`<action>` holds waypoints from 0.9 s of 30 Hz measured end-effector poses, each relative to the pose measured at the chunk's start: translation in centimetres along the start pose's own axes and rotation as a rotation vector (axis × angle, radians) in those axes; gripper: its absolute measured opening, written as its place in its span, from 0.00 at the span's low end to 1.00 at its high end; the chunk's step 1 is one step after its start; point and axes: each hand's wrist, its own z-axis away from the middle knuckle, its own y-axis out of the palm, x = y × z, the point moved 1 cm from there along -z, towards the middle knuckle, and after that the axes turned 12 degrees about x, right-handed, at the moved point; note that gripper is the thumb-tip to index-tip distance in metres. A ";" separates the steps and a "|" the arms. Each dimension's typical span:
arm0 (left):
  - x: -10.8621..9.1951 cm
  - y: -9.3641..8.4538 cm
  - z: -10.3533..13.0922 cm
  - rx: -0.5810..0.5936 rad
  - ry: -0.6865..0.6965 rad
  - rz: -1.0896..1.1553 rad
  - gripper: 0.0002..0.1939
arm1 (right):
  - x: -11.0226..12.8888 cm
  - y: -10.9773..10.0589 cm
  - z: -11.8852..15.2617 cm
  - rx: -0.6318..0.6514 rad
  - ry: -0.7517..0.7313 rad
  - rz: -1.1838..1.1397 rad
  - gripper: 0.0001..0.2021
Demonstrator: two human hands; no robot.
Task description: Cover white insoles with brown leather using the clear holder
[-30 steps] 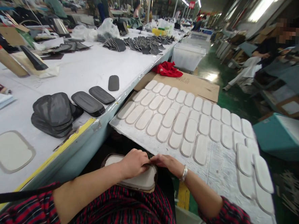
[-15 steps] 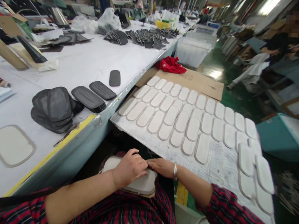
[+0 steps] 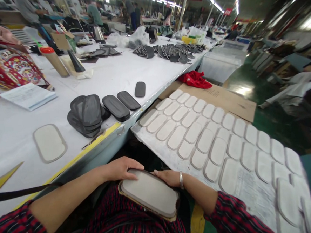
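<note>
A rounded white pad (image 3: 150,193) with a grey rim lies on my lap, on top of a brown, rough-edged layer. At its far left corner my left hand (image 3: 122,169) grips the edge, thumb on the white face and fingers along the rim. My right hand (image 3: 169,177), with a silver bracelet at the wrist, holds the far right edge; its thumb points left and its other fingers are mostly hidden. To my left, a single white pad (image 3: 50,143) lies on the table. Beyond it sit a heap of dark grey pads (image 3: 86,112) and smaller dark stacks (image 3: 115,107).
A low board (image 3: 253,192) on my right carries rows of white pads (image 3: 192,118). Behind it are a cardboard sheet (image 3: 225,101) and red cloth (image 3: 196,79). The white table (image 3: 108,69) bears papers, a bottle (image 3: 53,60) and dark pieces. A yellow-edged table border runs beside me.
My left hand has moved left, off the middle of the pad to its far left corner, uncovering the white face. My right hand stays at the far edge. The camera view has turned left and up.
</note>
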 end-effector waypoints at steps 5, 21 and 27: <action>1.0 0.5 0.5 -0.049 0.029 0.119 0.22 | 1.1 0.3 -2.3 -0.024 -0.027 -0.003 0.32; 1.0 0.5 2.3 -0.183 -0.029 0.040 0.19 | 2.2 -0.8 -4.6 0.111 -0.174 0.029 0.30; -1.5 1.0 0.8 -0.219 0.019 -0.243 0.19 | 0.0 0.2 2.9 0.161 -0.033 -0.038 0.30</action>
